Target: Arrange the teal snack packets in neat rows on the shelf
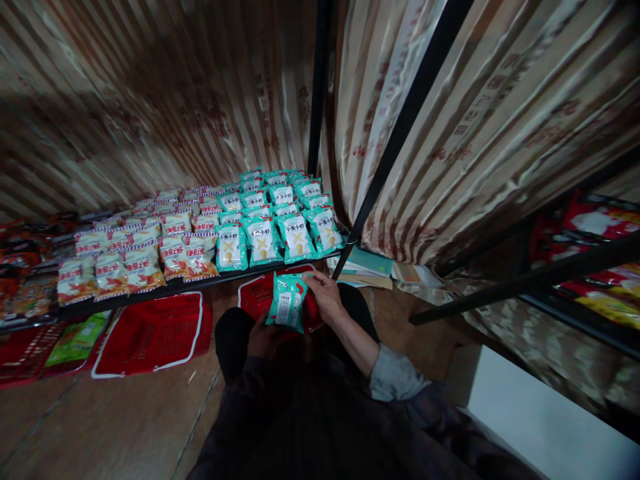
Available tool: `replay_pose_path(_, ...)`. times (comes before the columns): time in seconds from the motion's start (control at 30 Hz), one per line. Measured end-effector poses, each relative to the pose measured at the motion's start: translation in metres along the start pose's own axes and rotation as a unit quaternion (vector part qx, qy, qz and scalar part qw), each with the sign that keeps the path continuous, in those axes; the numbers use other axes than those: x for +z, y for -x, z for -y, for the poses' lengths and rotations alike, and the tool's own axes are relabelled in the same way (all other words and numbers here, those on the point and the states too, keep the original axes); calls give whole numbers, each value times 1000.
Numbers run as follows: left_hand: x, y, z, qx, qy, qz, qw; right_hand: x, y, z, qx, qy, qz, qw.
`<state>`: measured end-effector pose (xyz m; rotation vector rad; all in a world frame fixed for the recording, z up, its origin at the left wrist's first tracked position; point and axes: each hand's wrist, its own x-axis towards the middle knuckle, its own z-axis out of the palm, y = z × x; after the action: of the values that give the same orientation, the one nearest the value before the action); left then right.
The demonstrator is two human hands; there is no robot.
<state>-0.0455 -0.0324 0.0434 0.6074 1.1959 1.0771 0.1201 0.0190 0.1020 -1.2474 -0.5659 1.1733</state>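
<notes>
A teal snack bag is held between my two hands above a red basket, its printed label side facing up. My right hand pinches the bag's upper right corner. At its lower left edge my left hand grips it, dark in shadow. Just beyond stand rows of teal and white bags on a low black shelf. White and orange bags fill the shelf further left.
Red baskets lie on the tiled floor under the shelf, one holding a green packet. Black posts rise before pleated curtains. Books lie right of the shelf. A white box and red bags are at right.
</notes>
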Motion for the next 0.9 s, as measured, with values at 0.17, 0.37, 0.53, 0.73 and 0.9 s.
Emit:
replay_pose_path(0.17,0,0,-18,36,11,44,998,7,1,21,-40,18,8,999)
replay_pose_path(0.37,17,6,-73,143,2,105,984,8,0,35,-67,43,28,996)
replay_pose_path(0.53,41,4,-100,150,-34,58,986,11,-2,38,-95,89,57,990)
replay_pose_path(0.73,47,-1,-107,138,-10,30,990,13,-4,42,-106,118,92,983)
replay_pose_path(0.9,49,0,-111,129,8,6,992,15,-2,42,-106,124,104,981)
